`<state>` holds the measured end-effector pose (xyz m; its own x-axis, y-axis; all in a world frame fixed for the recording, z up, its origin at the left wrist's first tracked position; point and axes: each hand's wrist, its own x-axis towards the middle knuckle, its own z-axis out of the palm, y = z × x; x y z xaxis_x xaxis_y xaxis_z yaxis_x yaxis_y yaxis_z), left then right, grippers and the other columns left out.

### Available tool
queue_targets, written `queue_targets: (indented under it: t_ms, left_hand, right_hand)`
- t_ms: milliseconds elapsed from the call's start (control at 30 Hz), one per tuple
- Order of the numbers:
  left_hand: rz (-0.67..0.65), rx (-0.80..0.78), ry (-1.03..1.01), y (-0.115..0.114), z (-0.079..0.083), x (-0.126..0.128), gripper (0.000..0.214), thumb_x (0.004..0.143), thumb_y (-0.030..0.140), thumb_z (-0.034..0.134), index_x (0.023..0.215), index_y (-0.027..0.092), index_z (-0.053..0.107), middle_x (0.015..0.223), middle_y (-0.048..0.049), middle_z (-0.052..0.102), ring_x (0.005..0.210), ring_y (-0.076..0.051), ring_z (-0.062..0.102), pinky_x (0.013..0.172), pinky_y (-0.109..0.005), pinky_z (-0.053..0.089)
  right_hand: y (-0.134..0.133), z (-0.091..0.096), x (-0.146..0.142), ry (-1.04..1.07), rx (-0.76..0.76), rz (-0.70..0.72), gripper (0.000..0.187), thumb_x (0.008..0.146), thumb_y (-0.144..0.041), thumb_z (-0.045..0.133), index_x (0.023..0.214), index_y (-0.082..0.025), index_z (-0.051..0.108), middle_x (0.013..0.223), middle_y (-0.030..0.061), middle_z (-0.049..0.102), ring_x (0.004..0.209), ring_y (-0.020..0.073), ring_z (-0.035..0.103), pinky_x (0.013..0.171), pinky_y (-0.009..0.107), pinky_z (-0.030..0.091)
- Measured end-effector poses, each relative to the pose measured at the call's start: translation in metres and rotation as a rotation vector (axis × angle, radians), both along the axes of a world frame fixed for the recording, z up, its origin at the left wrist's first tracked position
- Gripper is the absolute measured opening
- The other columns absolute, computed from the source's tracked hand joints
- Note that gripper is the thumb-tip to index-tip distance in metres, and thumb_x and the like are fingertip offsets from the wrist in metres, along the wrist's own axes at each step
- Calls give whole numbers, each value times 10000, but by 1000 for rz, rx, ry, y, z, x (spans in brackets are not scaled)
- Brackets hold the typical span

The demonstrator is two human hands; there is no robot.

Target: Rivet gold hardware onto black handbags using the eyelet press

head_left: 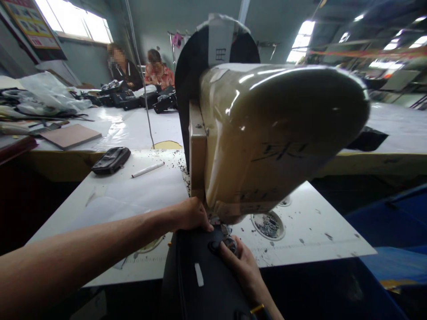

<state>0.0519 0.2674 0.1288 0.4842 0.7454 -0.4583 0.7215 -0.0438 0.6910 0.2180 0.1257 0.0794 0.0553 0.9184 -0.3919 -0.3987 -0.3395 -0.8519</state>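
Observation:
A black leather-like bag [200,253] stands at the front edge of the white work table, its far end under the head of a large beige machine [240,178]. A white strip lies on the bag's upper face. My left hand [195,214] is closed on the bag's far edge, close to the machine head. Against the bag's right side, my right hand [245,262] grips it with the thumb on top, beside a round dark fitting [213,246] and a shiny metal part. The machine body hides the exact working point.
White table [316,226] bears scattered black scraps and a dish [267,225] of small dark bits. To the left lie a marker pen [148,170], a black pouch [111,160] and white paper [140,195]. Two people sit behind piled black bags [126,97] at the back.

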Motion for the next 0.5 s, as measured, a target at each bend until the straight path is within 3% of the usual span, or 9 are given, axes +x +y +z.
queue_targets:
  t_ms: [100,167,300,400,500]
  left_hand:
    - [9,-27,29,-9,12,-5,285,627,444,799,780,205,819,725,-15,740,712,-208,635,584,-282,424]
    - [-40,64,36,-23,23,-10,299,702,459,748,822,198,830,697,-13,719,701,-195,625,581,-285,393]
    - [-109,246,-5,-62,40,-20,296,827,438,675,952,223,837,799,-15,773,753,-189,662,674,-283,427]
    - [-119,305,-89,-93,46,-24,272,886,423,654,1016,255,824,949,-13,808,865,-200,706,776,-277,464]
    - [-110,343,-98,-118,50,-25,272,907,447,656,1033,269,819,947,-10,811,870,-203,717,799,-285,478]
  right_hand:
    - [-2,2,1,-40,37,33,543,637,-585,916,741,-215,533,666,-42,544,623,132,465,595,273,381]
    - [-8,2,1,-98,69,72,537,663,-563,905,756,-221,501,684,-51,522,640,130,448,599,268,377]
    - [-32,-1,2,-221,171,81,536,708,-483,873,786,-244,399,706,-77,437,662,120,378,606,256,347]
    - [-56,1,1,-285,250,77,488,731,-394,840,799,-249,379,734,-77,420,677,119,355,619,259,335]
    - [-77,7,1,-307,282,63,453,723,-315,825,822,-250,387,766,-72,436,695,121,370,630,265,332]
